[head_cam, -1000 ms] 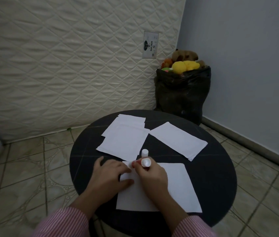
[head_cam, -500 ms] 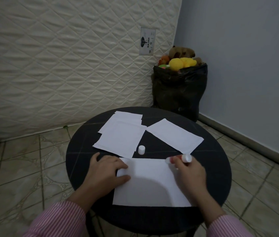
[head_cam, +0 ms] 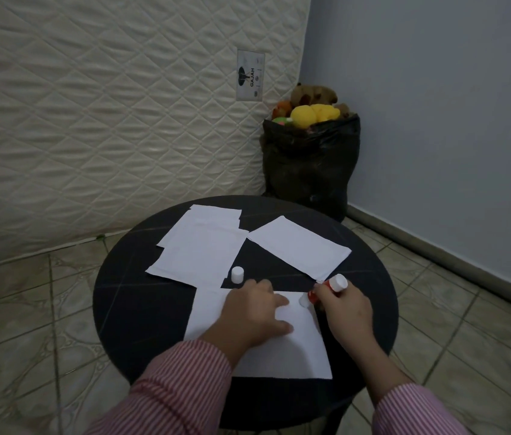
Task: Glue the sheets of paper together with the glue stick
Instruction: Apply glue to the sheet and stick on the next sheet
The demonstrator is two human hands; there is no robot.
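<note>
A white sheet of paper (head_cam: 210, 312) lies at the near side of the round black table (head_cam: 128, 296). My left hand (head_cam: 252, 315) presses flat on its middle, fingers spread. My right hand (head_cam: 346, 312) grips a red and white glue stick (head_cam: 326, 288), tilted, with its tip on the sheet's far right corner. The white cap (head_cam: 237, 274) stands upright just beyond the sheet. Farther back lie a stack of white sheets (head_cam: 200, 249) on the left and a single sheet (head_cam: 299, 249) on the right.
A quilted mattress (head_cam: 106, 114) leans against the wall behind the table. A black bag (head_cam: 309, 164) stuffed with plush toys stands in the corner by the grey wall. Tiled floor (head_cam: 28, 324) surrounds the table.
My right hand carried the glue stick along the sheet's far edge from left to right. My left hand shifted from the sheet's left part toward its middle.
</note>
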